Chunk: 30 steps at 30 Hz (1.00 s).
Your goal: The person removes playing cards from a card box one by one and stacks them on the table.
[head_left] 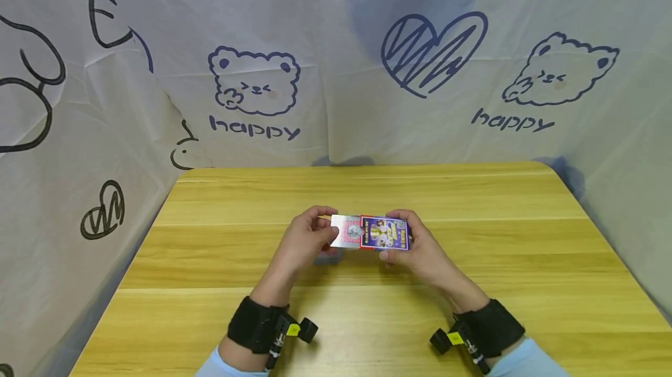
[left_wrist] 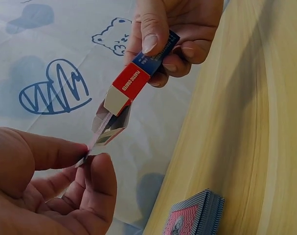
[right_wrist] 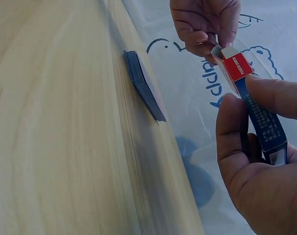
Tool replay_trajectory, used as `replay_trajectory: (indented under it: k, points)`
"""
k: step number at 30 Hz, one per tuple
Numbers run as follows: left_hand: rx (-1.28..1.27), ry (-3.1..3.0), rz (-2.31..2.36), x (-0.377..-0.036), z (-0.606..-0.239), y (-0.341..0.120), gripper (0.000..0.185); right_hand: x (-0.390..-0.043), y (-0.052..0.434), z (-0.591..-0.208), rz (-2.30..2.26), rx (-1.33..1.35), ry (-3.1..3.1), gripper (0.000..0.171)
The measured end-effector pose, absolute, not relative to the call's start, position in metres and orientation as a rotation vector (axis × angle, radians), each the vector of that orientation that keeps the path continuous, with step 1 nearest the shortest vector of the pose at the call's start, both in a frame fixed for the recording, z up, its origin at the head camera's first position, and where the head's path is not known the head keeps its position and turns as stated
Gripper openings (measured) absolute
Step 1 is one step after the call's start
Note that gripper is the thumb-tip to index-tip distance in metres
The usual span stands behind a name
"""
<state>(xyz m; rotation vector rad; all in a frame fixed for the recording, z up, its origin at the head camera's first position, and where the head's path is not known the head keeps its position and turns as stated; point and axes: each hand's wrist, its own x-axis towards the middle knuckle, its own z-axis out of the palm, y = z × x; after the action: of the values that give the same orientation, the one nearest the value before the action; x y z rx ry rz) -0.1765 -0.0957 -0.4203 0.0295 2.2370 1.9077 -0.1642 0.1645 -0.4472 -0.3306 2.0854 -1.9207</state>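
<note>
Head view shows the right hand (head_left: 417,248) gripping the card box (head_left: 385,234) above the bench (head_left: 210,275), seemingly steadying it while the left hand (head_left: 307,237) pinches a card (head_left: 346,231) between closed fingers (left_wrist: 102,176).

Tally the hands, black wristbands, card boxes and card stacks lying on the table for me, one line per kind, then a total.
Hands: 2 (left hand, right hand)
Black wristbands: 2 (left wristband, right wristband)
Card box: 1
Card stack: 1
Total: 6
</note>
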Motion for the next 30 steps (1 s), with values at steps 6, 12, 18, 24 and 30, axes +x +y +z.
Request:
replay_trajectory:
  k: [6, 12, 18, 24, 30]
  points:
    - [0.058, 2.289, 1.883, -0.177, -0.42, -0.096, 0.032, -0.165, 0.164, -0.448, -1.922, -0.321, 2.08, 0.077]
    - [0.046, 2.305, 1.878, -0.177, -0.419, -0.098, 0.031, -0.166, 0.165, -0.449, -1.913, -0.309, 2.089, 0.078]
    - [0.034, 2.346, 1.897, -0.179, -0.418, -0.105, 0.032, -0.166, 0.166, -0.448, -1.889, -0.27, 2.137, 0.079]
    - [-0.045, 2.355, 1.935, -0.182, -0.414, -0.117, 0.029, -0.166, 0.167, -0.445, -1.908, -0.261, 2.15, 0.079]
    - [-0.121, 2.289, 2.021, -0.186, -0.411, -0.127, 0.027, -0.166, 0.167, -0.444, -1.925, -0.238, 2.139, 0.079]
